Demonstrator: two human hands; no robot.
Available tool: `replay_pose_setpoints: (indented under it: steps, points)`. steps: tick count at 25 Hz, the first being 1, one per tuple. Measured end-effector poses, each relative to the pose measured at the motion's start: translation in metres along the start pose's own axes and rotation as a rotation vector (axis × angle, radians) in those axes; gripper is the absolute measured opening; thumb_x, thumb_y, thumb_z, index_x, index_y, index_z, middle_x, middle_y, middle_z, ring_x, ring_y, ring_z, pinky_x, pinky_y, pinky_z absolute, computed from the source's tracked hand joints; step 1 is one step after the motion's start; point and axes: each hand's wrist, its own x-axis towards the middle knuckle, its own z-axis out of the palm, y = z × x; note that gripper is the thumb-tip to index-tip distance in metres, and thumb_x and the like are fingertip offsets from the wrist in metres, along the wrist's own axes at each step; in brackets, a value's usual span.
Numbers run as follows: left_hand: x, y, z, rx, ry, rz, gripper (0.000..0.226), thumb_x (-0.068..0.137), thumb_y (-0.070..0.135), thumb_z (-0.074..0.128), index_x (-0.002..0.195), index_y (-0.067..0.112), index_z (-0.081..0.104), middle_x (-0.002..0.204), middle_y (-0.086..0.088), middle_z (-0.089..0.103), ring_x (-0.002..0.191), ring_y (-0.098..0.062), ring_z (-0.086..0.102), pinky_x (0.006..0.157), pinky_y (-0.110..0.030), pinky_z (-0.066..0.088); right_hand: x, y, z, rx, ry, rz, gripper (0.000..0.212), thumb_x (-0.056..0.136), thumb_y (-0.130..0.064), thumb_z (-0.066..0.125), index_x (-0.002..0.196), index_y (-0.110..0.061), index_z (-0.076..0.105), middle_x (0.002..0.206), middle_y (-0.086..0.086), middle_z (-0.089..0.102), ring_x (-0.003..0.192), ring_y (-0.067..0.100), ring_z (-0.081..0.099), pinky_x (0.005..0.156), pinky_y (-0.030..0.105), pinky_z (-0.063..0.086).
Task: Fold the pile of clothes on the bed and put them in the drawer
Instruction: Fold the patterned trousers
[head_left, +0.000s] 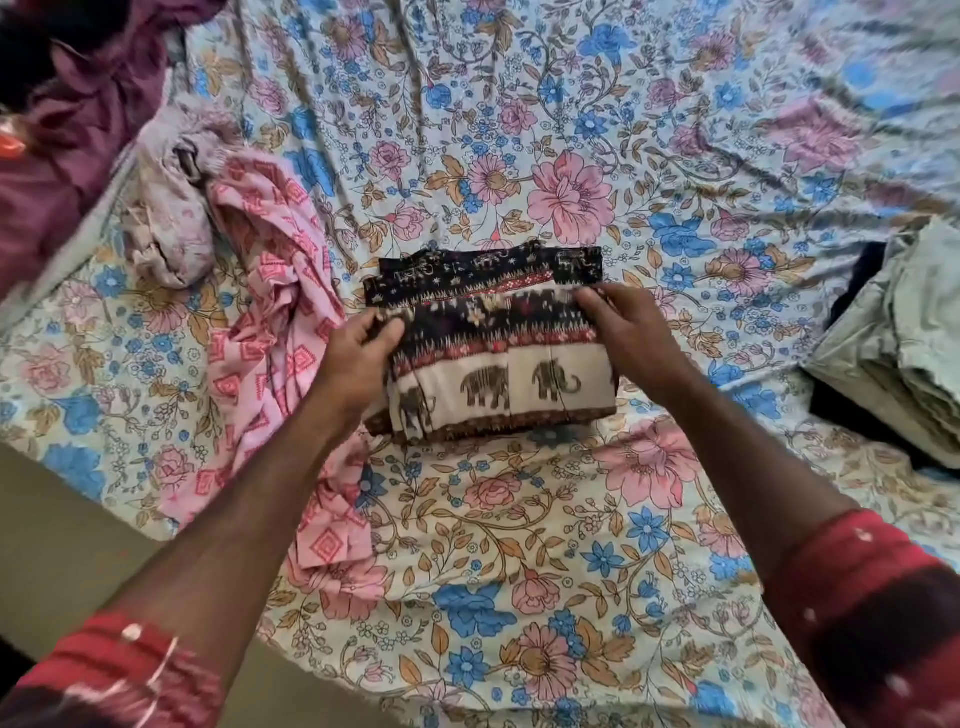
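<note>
Bed (519, 545) covered by floral sheet, pink and blue flowers, wrinkled toward far side.

Elephant-print garment (493, 353) lies mid-bed, folded into a compact rectangle: dark patterned band at the far edge, cream band with brown elephants nearer the person. Upper layer sits over a dark lower layer that shows along the far edge.

Left hand (358, 358) at the garment's left edge; fingers curled round the fold, thumb on top, pinching the cloth. Right hand (631, 327) at the upper right corner; fingers bent down onto the top layer, gripping its edge. Both forearms reach in from the near side; red patterned sleeves (872, 597) pushed up near the elbows.

Pink patterned cloth (270, 322), unfolded, sprawls just left of the garment, trailing under the left forearm toward the bed's near edge. Pale crumpled cloth (166, 218) lies beyond it, touching it. Maroon cloth (67, 130) heaped at far left corner.

Stack of folded pale green cloth (898, 353) at right edge of bed, well apart from the garment, dark item beneath it.
</note>
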Motion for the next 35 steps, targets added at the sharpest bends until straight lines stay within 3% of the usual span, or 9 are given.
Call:
replay_pose_setpoints:
  steps: [7, 11, 15, 18, 21, 26, 28, 31, 35]
  points:
    - [0.048, 0.013, 0.026, 0.269, 0.307, -0.187, 0.092, 0.087, 0.034, 0.079, 0.157, 0.012, 0.024, 0.159, -0.017, 0.034, 0.143, -0.032, 0.040, 0.113, -0.042, 0.038, 0.068, 0.018, 0.016, -0.118, 0.022, 0.300, 0.065, 0.089, -0.038, 0.078, 0.140, -0.017, 0.043, 0.125, 0.006, 0.061, 0.109, 0.024, 0.063, 0.093, 0.041, 0.054]
    - [0.051, -0.004, 0.032, 0.223, 0.369, -0.102, 0.082, 0.093, 0.019, 0.072, 0.158, 0.009, 0.025, 0.157, -0.015, 0.038, 0.137, -0.028, 0.047, 0.108, -0.033, 0.047, 0.060, 0.020, 0.021, -0.005, 0.095, 0.138, 0.052, 0.093, -0.021, 0.074, 0.136, -0.016, 0.045, 0.119, 0.004, 0.064, 0.099, 0.016, 0.068, 0.082, 0.029, 0.060]
    - [0.059, -0.013, 0.020, 0.266, 0.521, -0.060, 0.054, 0.093, 0.026, 0.072, 0.138, 0.010, 0.046, 0.123, 0.002, 0.057, 0.104, -0.016, 0.058, 0.071, -0.014, 0.048, 0.065, 0.023, 0.022, -0.114, 0.332, 0.169, 0.052, 0.091, -0.026, 0.077, 0.134, -0.019, 0.048, 0.117, 0.001, 0.063, 0.103, 0.019, 0.067, 0.082, 0.031, 0.059]
    - [0.044, -0.020, 0.029, 0.457, 0.461, -0.175, 0.099, 0.065, 0.067, 0.083, 0.137, 0.013, 0.041, 0.127, -0.013, 0.057, 0.105, -0.028, 0.062, 0.083, -0.040, 0.059, 0.061, 0.032, 0.033, -0.329, 0.479, 0.483, 0.098, 0.071, -0.071, 0.078, 0.142, -0.015, 0.039, 0.135, 0.011, 0.054, 0.123, 0.029, 0.056, 0.098, 0.048, 0.053]
    - [0.033, -0.027, 0.043, 0.469, 0.365, -0.250, 0.124, 0.059, 0.058, 0.091, 0.152, 0.012, 0.024, 0.142, -0.017, 0.048, 0.128, -0.036, 0.053, 0.098, -0.038, 0.050, 0.054, 0.024, 0.046, -0.132, 0.339, 0.664, 0.133, 0.058, -0.073, 0.086, 0.154, -0.005, 0.023, 0.144, 0.024, 0.049, 0.132, 0.039, 0.052, 0.106, 0.050, 0.051]
    - [0.048, -0.020, 0.029, 0.159, 0.238, -0.325, 0.125, 0.070, 0.046, 0.089, 0.160, 0.008, 0.012, 0.160, -0.021, 0.032, 0.147, -0.035, 0.034, 0.120, -0.047, 0.030, 0.043, 0.010, 0.047, 0.163, 0.159, 0.515, 0.030, 0.085, -0.033, 0.082, 0.100, -0.017, 0.061, 0.103, 0.008, 0.069, 0.104, 0.029, 0.068, 0.085, 0.041, 0.059]
    - [0.049, -0.012, 0.027, 0.142, 0.151, -0.316, 0.107, 0.080, 0.031, 0.085, 0.158, 0.004, 0.017, 0.153, -0.017, 0.042, 0.139, -0.034, 0.042, 0.115, -0.053, 0.038, 0.035, 0.009, 0.044, 0.263, 0.103, 0.473, 0.027, 0.089, -0.027, 0.078, 0.105, -0.019, 0.057, 0.110, 0.011, 0.067, 0.104, 0.031, 0.068, 0.091, 0.051, 0.059]
    - [0.043, 0.003, 0.032, -0.093, 0.009, -0.350, 0.097, 0.068, 0.022, 0.089, 0.146, -0.001, 0.037, 0.123, -0.011, 0.063, 0.101, -0.035, 0.064, 0.054, -0.047, 0.060, 0.011, 0.010, 0.033, 0.392, 0.102, 0.408, 0.028, 0.091, -0.014, 0.075, 0.104, -0.028, 0.054, 0.116, 0.015, 0.067, 0.106, 0.037, 0.069, 0.094, 0.059, 0.057]
    - [0.030, 0.016, 0.074, -0.189, -0.127, -0.256, 0.066, 0.063, 0.007, 0.082, 0.121, -0.007, 0.055, 0.107, -0.015, 0.066, 0.077, -0.028, 0.069, 0.054, -0.039, 0.056, -0.026, 0.022, -0.017, 0.511, 0.243, 0.354, 0.043, 0.088, -0.005, 0.077, 0.122, -0.023, 0.056, 0.118, 0.011, 0.070, 0.103, 0.032, 0.073, 0.090, 0.053, 0.060]
